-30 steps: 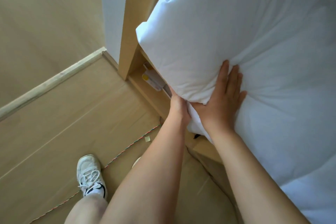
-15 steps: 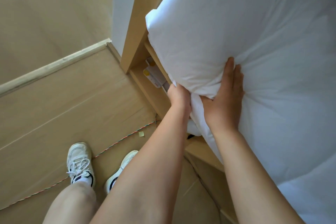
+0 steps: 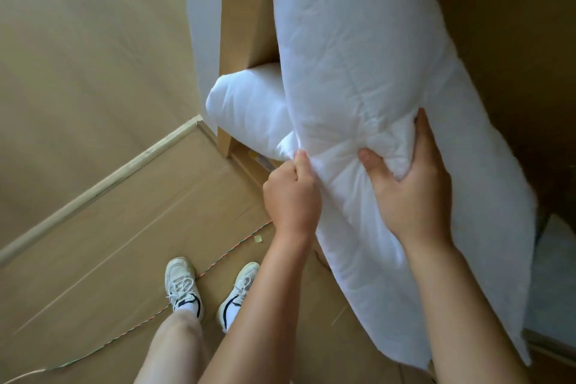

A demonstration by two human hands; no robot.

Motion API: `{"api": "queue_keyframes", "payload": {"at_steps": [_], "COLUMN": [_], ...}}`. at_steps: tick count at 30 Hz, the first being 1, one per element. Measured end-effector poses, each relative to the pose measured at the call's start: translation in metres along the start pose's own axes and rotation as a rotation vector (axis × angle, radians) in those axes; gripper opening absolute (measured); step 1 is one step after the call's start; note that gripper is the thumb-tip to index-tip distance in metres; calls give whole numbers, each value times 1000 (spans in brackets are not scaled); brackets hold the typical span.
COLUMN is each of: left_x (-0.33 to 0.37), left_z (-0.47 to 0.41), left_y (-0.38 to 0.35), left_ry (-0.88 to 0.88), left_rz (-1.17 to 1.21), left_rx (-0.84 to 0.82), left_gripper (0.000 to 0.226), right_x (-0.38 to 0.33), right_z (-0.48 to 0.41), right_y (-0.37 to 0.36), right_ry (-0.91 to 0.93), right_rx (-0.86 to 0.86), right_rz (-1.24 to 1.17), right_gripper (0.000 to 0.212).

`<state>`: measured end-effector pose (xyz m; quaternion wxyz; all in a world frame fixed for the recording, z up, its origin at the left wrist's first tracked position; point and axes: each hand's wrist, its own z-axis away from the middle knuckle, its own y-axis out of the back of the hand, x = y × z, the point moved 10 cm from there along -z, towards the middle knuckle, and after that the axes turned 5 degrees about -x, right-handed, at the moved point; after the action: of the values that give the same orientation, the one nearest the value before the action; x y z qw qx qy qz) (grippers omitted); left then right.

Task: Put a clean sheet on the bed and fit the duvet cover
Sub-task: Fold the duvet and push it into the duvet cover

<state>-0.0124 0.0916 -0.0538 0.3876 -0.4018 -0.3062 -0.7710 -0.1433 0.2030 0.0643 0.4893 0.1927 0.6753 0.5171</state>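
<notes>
A thick white quilted duvet [image 3: 367,72] is lifted up in front of the wooden bed frame [image 3: 246,9]. My left hand [image 3: 291,193] is a fist that pinches the duvet's near edge. My right hand [image 3: 411,193] grips a bunched fold of it, thumb on the near side and fingers round the far side. A second white padded piece [image 3: 246,109], a pillow or a fold of bedding, sticks out at the bed's corner behind the duvet. The mattress top is hidden by the raised duvet.
The wooden floor [image 3: 109,243] runs to a skirting board [image 3: 93,193] and a beige wall at left. My two white trainers [image 3: 184,287] stand on the floor beside a striped cord [image 3: 218,259]. A small yellow scrap [image 3: 257,238] lies near the bed base.
The duvet has been pulled up off the bed and now hangs lifted. My right hand went from lying flat on it to gripping a fold; my left hand came out from under the edge.
</notes>
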Motion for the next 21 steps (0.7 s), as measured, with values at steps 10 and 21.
{"api": "queue_keyframes", "payload": {"at_steps": [10, 21], "left_x": [66, 16], "left_z": [20, 4], "left_y": [-77, -96], "left_ry": [-42, -31], "left_rz": [149, 52], "left_rx": [-22, 28], "left_gripper": [54, 63], "right_x": [37, 69], "right_z": [-58, -67], "right_y": [59, 33], "right_ry": [-224, -187], "right_rx": [272, 77], "right_rz": [224, 58], "right_gripper": [76, 111]}}
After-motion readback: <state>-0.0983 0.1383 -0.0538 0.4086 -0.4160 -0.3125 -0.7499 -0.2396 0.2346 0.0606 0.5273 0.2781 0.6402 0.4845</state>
